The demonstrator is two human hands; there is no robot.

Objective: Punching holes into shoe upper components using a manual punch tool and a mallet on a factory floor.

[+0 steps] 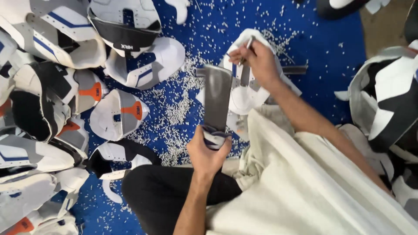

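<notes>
- Your left hand (208, 152) grips the near end of the white-and-blue shoe upper (239, 87)
- Your right hand (257, 58) pinches a thin metal tool (249, 43) over its far end

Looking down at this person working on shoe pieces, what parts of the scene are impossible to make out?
Head view only:
- The thin light tool in the right hand: its tip is too small to tell its kind.
- The white and blue shoe upper under that hand: partly hidden by the hand and the grey upright metal stand.
- What the left hand grips at the stand's foot: covered by its fingers.
- The piled shoe uppers: cut off by the left edge.
</notes>
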